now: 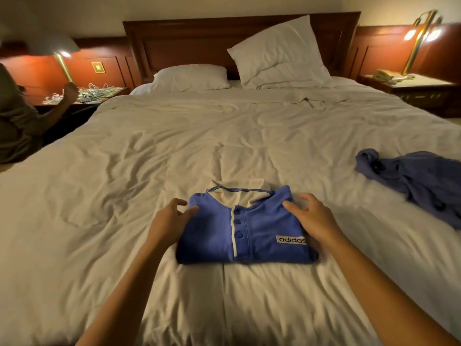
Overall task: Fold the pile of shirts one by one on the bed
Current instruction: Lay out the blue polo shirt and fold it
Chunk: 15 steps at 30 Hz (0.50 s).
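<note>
Your folded blue polo shirt [245, 233] lies flat on the bed [224, 136], straight ahead of you at 12 o'clock and close to the near edge. Its cream collar [239, 192] points toward the headboard [189, 43], the button placket runs down the middle, and the adidas label [291, 239] faces up on the shirt's 3 o'clock side.

Your left grip [167, 218] sits at the shirt's 10 o'clock corner. Its fingers are loosely bent with nothing clasped in them, and the thumb tip touches the shirt's edge. Your right grip [311, 218] sits at the 2 o'clock corner with its fingers spread and gently curved. The thumb lies on the blue cloth near the shoulder, and nothing is pinched. I cannot tell whether the other fingertips of that grip reach the sheet.

A second blue shirt [411, 183] lies crumpled and unfolded at 3 o'clock from the folded one, well apart from it and near the bed's right edge.

At the head of the bed, one white pillow [190, 77] lies flat at 11 o'clock. Another pillow [282, 53] leans against the headboard at 1 o'clock.

At 10 o'clock, off the bed, another person [15, 121] reaches toward a bedside counter [117, 90] strewn with white cables [84, 92] under a lit lamp. At 2 o'clock a second bedside counter [424, 83] carries a telephone [383, 76] and a brass lamp [421, 36].
</note>
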{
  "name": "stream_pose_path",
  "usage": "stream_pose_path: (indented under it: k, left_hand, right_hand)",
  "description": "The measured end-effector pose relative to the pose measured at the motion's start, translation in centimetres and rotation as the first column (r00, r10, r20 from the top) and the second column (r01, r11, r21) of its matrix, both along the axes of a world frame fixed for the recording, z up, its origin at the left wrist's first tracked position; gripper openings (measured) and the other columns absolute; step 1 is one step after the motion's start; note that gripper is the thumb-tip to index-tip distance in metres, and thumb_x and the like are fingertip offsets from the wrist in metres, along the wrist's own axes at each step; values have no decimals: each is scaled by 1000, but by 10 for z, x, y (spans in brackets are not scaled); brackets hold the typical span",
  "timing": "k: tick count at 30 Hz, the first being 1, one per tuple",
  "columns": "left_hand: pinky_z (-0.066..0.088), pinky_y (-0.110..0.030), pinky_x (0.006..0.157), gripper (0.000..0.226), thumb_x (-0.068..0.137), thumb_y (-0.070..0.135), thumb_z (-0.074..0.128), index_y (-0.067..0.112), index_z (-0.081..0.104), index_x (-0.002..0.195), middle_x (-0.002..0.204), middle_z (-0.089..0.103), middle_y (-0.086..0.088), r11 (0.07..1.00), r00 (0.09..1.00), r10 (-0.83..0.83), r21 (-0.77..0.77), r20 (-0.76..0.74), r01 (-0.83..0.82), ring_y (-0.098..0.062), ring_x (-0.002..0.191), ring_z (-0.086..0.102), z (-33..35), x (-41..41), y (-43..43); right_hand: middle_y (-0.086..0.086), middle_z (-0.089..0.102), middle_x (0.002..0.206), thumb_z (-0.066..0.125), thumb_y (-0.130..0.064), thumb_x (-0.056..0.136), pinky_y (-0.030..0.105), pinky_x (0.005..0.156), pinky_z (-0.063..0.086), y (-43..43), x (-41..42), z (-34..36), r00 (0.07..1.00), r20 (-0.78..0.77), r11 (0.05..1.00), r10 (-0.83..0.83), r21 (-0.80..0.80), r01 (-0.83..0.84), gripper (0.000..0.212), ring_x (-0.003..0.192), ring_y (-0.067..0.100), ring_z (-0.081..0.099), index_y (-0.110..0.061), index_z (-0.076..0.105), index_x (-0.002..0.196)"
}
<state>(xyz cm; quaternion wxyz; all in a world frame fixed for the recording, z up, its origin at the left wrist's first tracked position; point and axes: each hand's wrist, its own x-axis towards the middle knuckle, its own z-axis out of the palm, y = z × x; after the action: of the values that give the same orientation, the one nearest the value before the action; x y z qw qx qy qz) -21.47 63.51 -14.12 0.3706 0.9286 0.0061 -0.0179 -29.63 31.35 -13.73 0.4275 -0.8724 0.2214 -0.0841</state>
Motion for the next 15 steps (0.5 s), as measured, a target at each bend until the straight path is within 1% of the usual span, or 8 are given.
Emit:
stream_pose_path:
  k: [2, 4, 6, 8, 10, 12, 14, 15]
  left_hand:
    - [44, -33, 77, 40, 95, 45, 62, 19, 61, 126, 108, 71, -8, 999, 999, -35, -24, -22, 34, -28, 99, 64, 0, 26, -10]
    - [40, -30, 76, 35, 95, 39, 64, 17, 65, 122, 112, 69, -7, 997, 997, -73, -6, -20, 73, -28, 102, 63, -2, 45, -21]
    - [38, -30, 69, 24, 94, 34, 67, 15, 70, 108, 101, 69, -7, 994, 995, -101, 32, -10, 101, -27, 96, 62, -7, 59, -26]
    - [37, -30, 60, 17, 92, 32, 69, 15, 69, 93, 85, 65, -3, 995, 996, -91, 29, 21, 90, -27, 88, 61, -9, 68, -26]
    - [40, -24, 60, 14, 91, 29, 71, 16, 70, 86, 80, 67, -2, 998, 995, -43, -51, 87, 48, -23, 82, 61, -9, 75, -23]
    - [40, -19, 62, 12, 90, 27, 72, 16, 72, 84, 79, 69, 0, 993, 986, -11, -113, 164, 29, -15, 76, 60, -6, 79, -20]
    - [40, -17, 63, 11, 90, 26, 72, 17, 73, 83, 79, 69, 4, 987, 977, -3, -156, 213, 37, -6, 74, 58, -4, 82, -20]
    - [41, -18, 64, 11, 90, 26, 72, 18, 73, 82, 79, 69, 4, 983, 975, -2, -176, 224, 42, -6, 75, 59, -6, 84, -21]
  right_hand:
    - [11, 60, 136, 67, -51, 88, 39, 99, 46, -2, 26, 2, 1000, -13, 997, 0, 73, 1, 64, 123, 31, 56, -11, 52, 137]
    - [12, 65, 125, 69, -47, 89, 39, 93, 48, 1, 48, -1, 1000, 4, 997, -4, 71, 4, 54, 114, 32, 60, -8, 60, 125]
    - [11, 68, 104, 72, -38, 89, 36, 79, 48, 3, 65, -9, 999, 51, 999, -8, 37, 7, 34, 99, 33, 62, -8, 63, 102]
    - [5, 64, 88, 73, -30, 89, 31, 72, 42, 5, 75, -15, 994, 110, 999, -18, 29, 15, 23, 88, 30, 61, -12, 59, 86]
    - [0, 63, 83, 74, -25, 88, 29, 70, 42, 3, 80, -18, 976, 212, 999, -47, 22, 43, 18, 82, 24, 60, -11, 63, 88]
    - [-5, 62, 75, 75, -23, 87, 28, 66, 39, 1, 82, -19, 942, 329, 996, -61, -45, 80, 15, 74, 20, 59, -11, 66, 87]
    - [-9, 57, 68, 73, -21, 89, 27, 61, 35, -1, 83, -19, 918, 391, 988, -58, -111, 109, 14, 68, 19, 56, -12, 64, 83]
    - [-11, 55, 66, 71, -20, 90, 27, 58, 33, -2, 82, -20, 917, 395, 980, -54, -153, 124, 13, 67, 19, 54, -13, 64, 83]
